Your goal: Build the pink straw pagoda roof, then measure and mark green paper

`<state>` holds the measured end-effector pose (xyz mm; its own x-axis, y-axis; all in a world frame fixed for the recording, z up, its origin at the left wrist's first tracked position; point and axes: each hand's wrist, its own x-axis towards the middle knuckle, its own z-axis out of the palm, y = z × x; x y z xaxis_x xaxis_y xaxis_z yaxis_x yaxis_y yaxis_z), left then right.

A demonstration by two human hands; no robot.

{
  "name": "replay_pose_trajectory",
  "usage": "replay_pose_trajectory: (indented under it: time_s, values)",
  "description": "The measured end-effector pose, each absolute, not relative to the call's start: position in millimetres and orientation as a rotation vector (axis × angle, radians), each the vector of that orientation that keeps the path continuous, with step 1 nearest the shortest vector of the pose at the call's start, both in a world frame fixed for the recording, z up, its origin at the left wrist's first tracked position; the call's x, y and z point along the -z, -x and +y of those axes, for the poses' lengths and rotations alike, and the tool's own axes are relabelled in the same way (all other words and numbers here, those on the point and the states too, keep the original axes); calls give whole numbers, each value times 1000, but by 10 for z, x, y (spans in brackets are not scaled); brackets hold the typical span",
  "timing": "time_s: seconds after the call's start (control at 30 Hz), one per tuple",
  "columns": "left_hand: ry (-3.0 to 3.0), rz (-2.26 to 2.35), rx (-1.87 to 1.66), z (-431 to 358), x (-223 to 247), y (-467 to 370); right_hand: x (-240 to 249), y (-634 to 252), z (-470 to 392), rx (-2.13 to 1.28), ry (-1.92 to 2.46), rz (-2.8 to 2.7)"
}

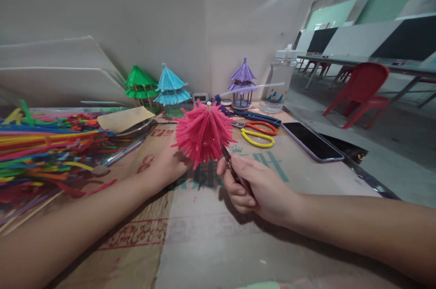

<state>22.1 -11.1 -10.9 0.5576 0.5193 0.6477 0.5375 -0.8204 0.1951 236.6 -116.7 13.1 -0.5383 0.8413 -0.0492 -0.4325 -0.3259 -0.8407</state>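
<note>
The pink pagoda-like model (205, 134) sits in the middle of my view, above the printed cardboard (132, 230), its fringed tiers fanning out around a pale tip. I have the left hand (172, 162) close in at the model's left underside; the fringe hides most of its fingers, so I can't tell how far they are closed or whether they grip it. My right hand (250, 184) is wrapped around a slim dark tool (235, 171), fingers curled and thumb along it, with the tool's tip at the model's lower right fringe; I can't tell whether the two touch. Just beyond, I see orange-and-yellow-handled scissors (244, 132) lying near a navy-handled tool (262, 117), and to their right a dark-screened phone (312, 141) lies flat. On the left I have a spread of coloured strips (44, 157), with a beige sheet (126, 120) near its far end. Along the back stand a green model (139, 78), a light blue model (171, 82) and a purple model (242, 73), with a clear bottle (274, 85) beside the purple one. White panels (153, 17) rise behind them, and further off to the right stands a red chair (364, 82).
</note>
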Motion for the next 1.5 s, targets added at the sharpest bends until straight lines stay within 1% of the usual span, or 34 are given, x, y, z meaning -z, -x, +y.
replay_pose_trajectory:
  time_s: [0.77,1.1,1.5]
  values:
    - [2845,-1017,1104,-121,127,-201,-129,-2369,-1170,-1954,625,-1060]
    - [2718,-969,1106,-76,165,-202,-140,-2365,-1163,-1940,647,-1087]
    - [2757,-943,1128,-75,146,-213,-147,-2373,-1159,-1935,650,-1086]
